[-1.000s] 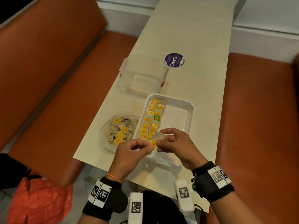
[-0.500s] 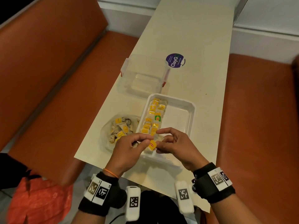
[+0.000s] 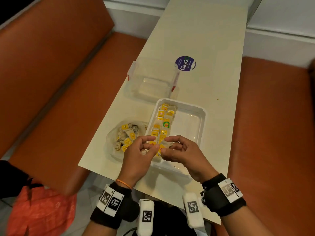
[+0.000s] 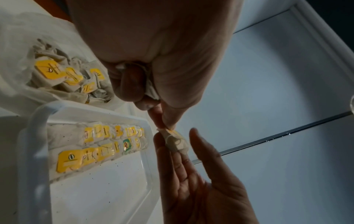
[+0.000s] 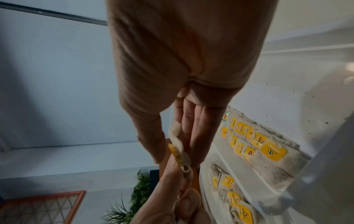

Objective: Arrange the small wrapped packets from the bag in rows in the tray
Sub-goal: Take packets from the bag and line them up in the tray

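Observation:
The white tray [image 3: 202, 116] lies on the table with two rows of yellow-tagged packets [image 3: 162, 121] along its left side, also seen as packets [image 4: 107, 141] in the left wrist view. The clear bag [image 3: 112, 142] of loose packets sits left of the tray. Above the tray's near end, my left hand [image 3: 155, 143] and right hand [image 3: 164, 145] together pinch one packet [image 3: 161, 147]. In the left wrist view this packet [image 4: 175, 141] lies against the right hand's fingers [image 4: 172, 159]. More crumpled packets [image 4: 151, 91] are bunched in my left palm.
A clear lidless plastic box [image 3: 151, 82] with red clips stands just beyond the tray. A round purple sticker [image 3: 185, 63] lies on the table behind it. Orange bench seats [image 3: 272, 133] flank the narrow table [image 3: 204, 40]. An orange bag [image 3: 39, 217] lies lower left.
Both hands stay over the tray's near end with the packet between them. The fingers have shifted on it, and the left forefinger now sticks out straighter.

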Action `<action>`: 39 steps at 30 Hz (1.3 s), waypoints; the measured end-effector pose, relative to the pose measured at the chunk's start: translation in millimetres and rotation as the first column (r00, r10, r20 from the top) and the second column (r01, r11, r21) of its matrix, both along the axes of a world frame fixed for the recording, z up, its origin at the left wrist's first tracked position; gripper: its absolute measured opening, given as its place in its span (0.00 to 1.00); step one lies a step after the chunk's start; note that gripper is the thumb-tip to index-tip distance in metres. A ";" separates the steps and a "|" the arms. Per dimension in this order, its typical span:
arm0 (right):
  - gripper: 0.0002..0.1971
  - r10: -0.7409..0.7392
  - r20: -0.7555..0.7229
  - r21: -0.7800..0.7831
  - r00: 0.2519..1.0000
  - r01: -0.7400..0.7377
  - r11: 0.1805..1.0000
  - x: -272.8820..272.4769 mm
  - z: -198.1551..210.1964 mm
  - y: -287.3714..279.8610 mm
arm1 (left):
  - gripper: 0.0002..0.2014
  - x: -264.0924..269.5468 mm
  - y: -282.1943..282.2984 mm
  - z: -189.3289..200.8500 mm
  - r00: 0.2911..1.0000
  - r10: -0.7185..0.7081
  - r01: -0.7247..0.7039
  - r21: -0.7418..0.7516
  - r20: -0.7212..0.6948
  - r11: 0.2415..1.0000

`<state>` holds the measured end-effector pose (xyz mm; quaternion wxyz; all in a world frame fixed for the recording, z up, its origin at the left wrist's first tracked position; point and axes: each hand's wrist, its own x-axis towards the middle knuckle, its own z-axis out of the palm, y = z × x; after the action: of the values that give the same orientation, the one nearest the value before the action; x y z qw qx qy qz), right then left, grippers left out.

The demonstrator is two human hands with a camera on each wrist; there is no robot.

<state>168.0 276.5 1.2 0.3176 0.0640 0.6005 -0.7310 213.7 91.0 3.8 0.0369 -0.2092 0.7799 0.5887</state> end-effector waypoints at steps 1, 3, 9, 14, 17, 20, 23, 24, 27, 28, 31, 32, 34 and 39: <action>0.22 -0.017 -0.005 0.002 1.000 0.017 1.000 -0.1 -1.6 -1.0 | 0.11 -0.1 0.5 0.5 1.000 -0.003 0.003 -0.005 0.001 1.000; 0.20 -0.057 -0.012 0.005 0.998 0.057 0.998 0.0 -4.9 -3.5 | 0.10 -0.1 1.3 -0.7 1.000 0.021 -0.020 -0.007 0.017 1.000; 0.23 -0.159 0.023 -0.074 0.987 0.160 0.984 2.3 -4.8 -8.1 | 0.13 5.5 12.3 4.3 0.992 0.043 -0.082 0.335 0.121 0.939; 0.25 -0.132 0.031 -0.067 0.991 0.133 0.989 10.5 -11.2 -8.3 | 0.10 8.1 17.7 -3.9 0.966 0.150 -0.233 0.457 0.212 0.858; 0.29 -0.050 0.038 0.012 0.998 0.050 0.999 9.9 -15.0 -1.8 | 0.07 7.0 11.1 -6.9 0.961 0.162 -0.235 0.353 0.224 0.905; 0.36 0.140 -0.099 0.243 0.985 -0.113 0.963 5.6 -20.4 8.1 | 0.03 2.4 0.9 -0.4 0.993 0.003 0.001 -0.033 0.119 0.999; 0.32 0.374 -0.249 0.372 0.893 -0.268 0.889 0.5 -18.8 12.9 | 0.04 -2.7 -4.2 5.5 0.963 -0.241 0.264 -0.235 0.123 0.935; 0.29 0.434 -0.280 0.394 0.856 -0.310 0.865 -1.1 -16.8 12.2 | 0.03 -3.6 -4.9 6.6 0.945 -0.302 0.325 -0.268 0.123 0.907; 0.20 0.513 -0.342 0.473 0.788 -0.327 0.818 -3.9 -12.6 8.3 | 0.04 -5.7 -4.6 10.6 0.912 -0.397 0.407 -0.353 0.105 0.842; 0.19 0.504 -0.349 0.501 0.790 -0.297 0.812 -4.9 -12.6 7.9 | 0.03 -5.9 -4.4 12.0 0.913 -0.398 0.403 -0.365 0.094 0.839; 0.17 0.476 -0.366 0.570 0.800 -0.212 0.794 -8.5 -12.3 10.2 | 0.02 -5.7 -2.1 14.0 0.943 -0.329 0.325 -0.335 0.049 0.884; 0.17 0.470 -0.372 0.572 0.801 -0.201 0.796 -9.9 -12.0 11.0 | 0.03 -5.6 -1.7 13.5 0.951 -0.306 0.301 -0.322 0.036 0.898; 0.14 0.462 -0.365 0.558 0.808 -0.207 0.803 -12.9 -10.4 13.0 | 0.04 -6.5 -1.1 11.8 0.955 -0.294 0.287 -0.309 0.027 0.907; 0.06 0.465 -0.313 0.494 0.828 -0.276 0.824 -19.3 -5.6 16.4 | 0.08 -10.6 -2.6 7.3 0.961 -0.276 0.263 -0.304 0.001 0.916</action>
<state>148.7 292.9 -4.5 0.2979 -0.1476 0.8003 -0.4990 203.2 88.4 11.1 0.0689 -0.0905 0.8823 0.4566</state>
